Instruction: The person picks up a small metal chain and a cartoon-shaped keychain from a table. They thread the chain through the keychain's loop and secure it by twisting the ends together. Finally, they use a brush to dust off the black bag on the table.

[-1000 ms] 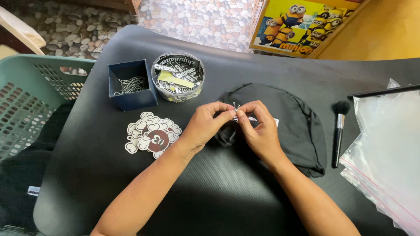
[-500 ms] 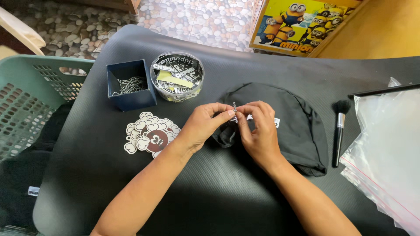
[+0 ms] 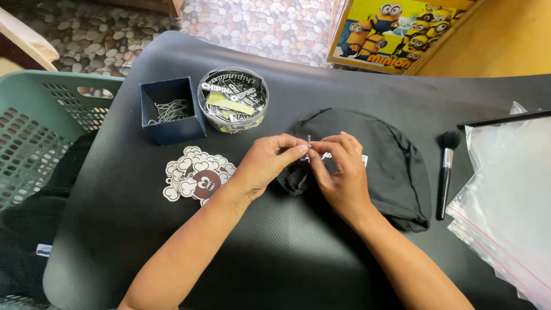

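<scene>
Pinching a short silvery ball chain (image 3: 309, 143) between the fingertips of both hands, we work at the centre of the frame, just above a black fabric cap (image 3: 379, 161) lying flat on the dark rubbery table (image 3: 287, 258). Our left hand (image 3: 270, 163) nips the chain from the left, thumb and forefinger pressed together; our right hand (image 3: 341, 169) closes on it and on a small white tag at the cap's edge, though how chain and tag join is too small to tell. We judge that steady wrists resting on the table and a firm pinch close to the chain's end serve best, since so thin a piece slips easily. To the upper left stand a dark blue square box (image 3: 171, 110) holding more chains and, touching it, a round clear tub of printed stickers (image 3: 232, 106). A cloud-edged sticker (image 3: 195, 179) lies beside our left wrist. At right lie a black-handled brush (image 3: 445, 172) and clear plastic bags (image 3: 511, 183); a green plastic basket (image 3: 40, 126) sits far left. Nothing crowds the hands.
</scene>
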